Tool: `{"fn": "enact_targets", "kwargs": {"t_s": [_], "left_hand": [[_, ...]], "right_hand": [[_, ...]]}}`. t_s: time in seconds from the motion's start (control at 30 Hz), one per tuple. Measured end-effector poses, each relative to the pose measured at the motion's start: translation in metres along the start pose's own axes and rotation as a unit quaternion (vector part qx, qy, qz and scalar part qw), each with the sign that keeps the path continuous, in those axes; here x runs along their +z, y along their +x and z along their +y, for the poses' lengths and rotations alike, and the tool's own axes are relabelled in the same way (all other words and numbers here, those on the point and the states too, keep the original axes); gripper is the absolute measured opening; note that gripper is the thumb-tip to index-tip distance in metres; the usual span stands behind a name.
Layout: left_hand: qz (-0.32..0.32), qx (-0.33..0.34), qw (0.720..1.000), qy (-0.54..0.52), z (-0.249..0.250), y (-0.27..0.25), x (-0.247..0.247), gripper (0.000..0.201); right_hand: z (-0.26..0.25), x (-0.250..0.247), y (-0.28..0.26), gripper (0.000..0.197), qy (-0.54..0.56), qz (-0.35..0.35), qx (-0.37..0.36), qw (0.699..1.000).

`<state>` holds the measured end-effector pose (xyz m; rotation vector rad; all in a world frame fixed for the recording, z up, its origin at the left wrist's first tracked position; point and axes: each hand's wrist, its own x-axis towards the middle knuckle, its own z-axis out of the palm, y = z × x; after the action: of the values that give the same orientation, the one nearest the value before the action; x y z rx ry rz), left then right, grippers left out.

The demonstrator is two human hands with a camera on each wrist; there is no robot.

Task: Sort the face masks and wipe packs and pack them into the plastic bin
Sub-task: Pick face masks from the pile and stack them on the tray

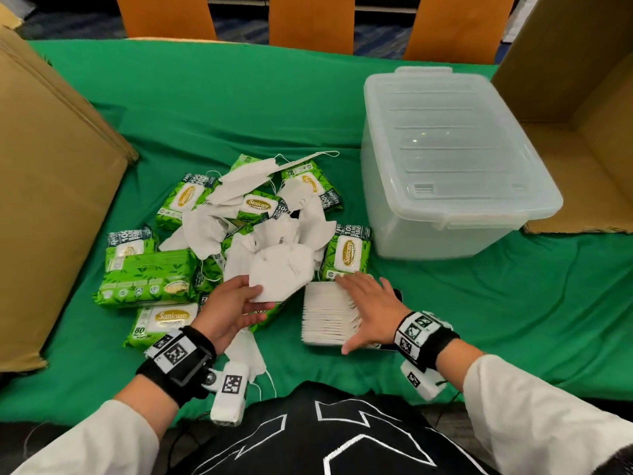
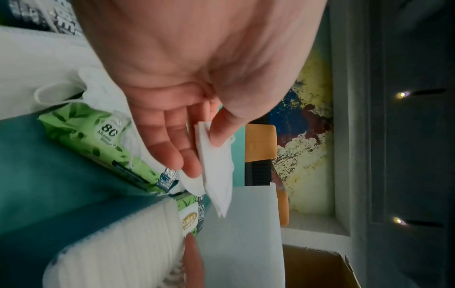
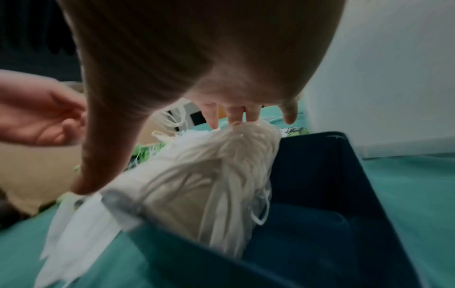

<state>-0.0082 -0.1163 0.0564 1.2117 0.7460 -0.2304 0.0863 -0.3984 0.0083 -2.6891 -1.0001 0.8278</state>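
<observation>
A heap of loose white face masks (image 1: 260, 214) and several green wipe packs (image 1: 147, 275) lies mid-table. My left hand (image 1: 255, 296) pinches one white face mask (image 1: 281, 272) by its edge, just above the heap's near side; the left wrist view shows that mask (image 2: 216, 175) between thumb and fingers. My right hand (image 1: 363, 303) lies flat, fingers spread, on a neat stack of masks (image 1: 325, 317). In the right wrist view this stack (image 3: 209, 171) sits in a dark blue box (image 3: 320, 175). The translucent plastic bin (image 1: 452, 159) stands at the back right with its lid on.
A large cardboard box (image 1: 51, 200) stands on the left, and an open one (image 1: 582, 132) behind the bin on the right. Orange chairs (image 1: 311, 22) line the far edge of the green cloth (image 1: 239, 97). One loose mask (image 1: 246, 354) lies near the front edge.
</observation>
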Motion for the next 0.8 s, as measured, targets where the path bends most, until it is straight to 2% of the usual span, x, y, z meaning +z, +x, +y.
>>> {"fn": "enact_targets", "kwargs": {"t_s": [0.07,0.13,0.2,0.27,0.37,0.4,0.47,0.53,0.67,0.73,0.8], "left_hand": [[-0.01,0.019,0.999,0.043,-0.002,-0.001,0.005,0.012],[-0.037,0.07,0.991,0.112,-0.003,-0.001,0.011,0.015],[-0.07,0.14,0.968,0.195,-0.005,0.0,0.015,0.017],[-0.096,0.202,0.932,0.286,-0.007,0.001,0.021,0.021],[-0.114,0.297,0.844,0.432,-0.008,0.001,0.034,0.016],[-0.118,0.321,0.82,0.46,-0.007,0.001,0.039,0.014],[-0.128,0.345,0.782,0.503,-0.004,0.003,0.045,0.014],[-0.148,0.353,0.754,0.534,-0.003,0.006,0.049,0.015],[-0.199,0.338,0.719,0.574,-0.005,0.012,0.05,0.013],[-0.213,0.332,0.707,0.587,-0.007,0.015,0.045,0.014],[-0.221,0.319,0.715,0.581,-0.01,0.018,0.039,0.015]], "right_hand": [[-0.003,0.01,0.005,0.14,-0.007,0.003,0.008,1.0],[-0.005,0.005,0.008,0.124,0.021,0.039,0.035,0.998],[-0.009,-0.007,0.008,0.107,0.071,0.054,0.071,0.993],[-0.005,-0.01,0.013,0.091,0.129,0.046,0.104,0.985],[0.003,-0.008,0.021,0.043,0.223,0.043,0.101,0.969],[0.006,-0.008,0.023,0.039,0.227,0.038,0.094,0.969],[0.009,-0.01,0.029,0.046,0.183,0.019,0.08,0.98],[0.008,-0.014,0.03,0.061,0.142,-0.006,0.065,0.988],[0.018,-0.008,0.03,0.089,0.162,-0.016,0.051,0.985],[0.02,-0.007,0.028,0.085,0.173,0.0,0.043,0.984],[0.019,-0.006,0.029,0.077,0.184,0.011,0.051,0.982]]}}
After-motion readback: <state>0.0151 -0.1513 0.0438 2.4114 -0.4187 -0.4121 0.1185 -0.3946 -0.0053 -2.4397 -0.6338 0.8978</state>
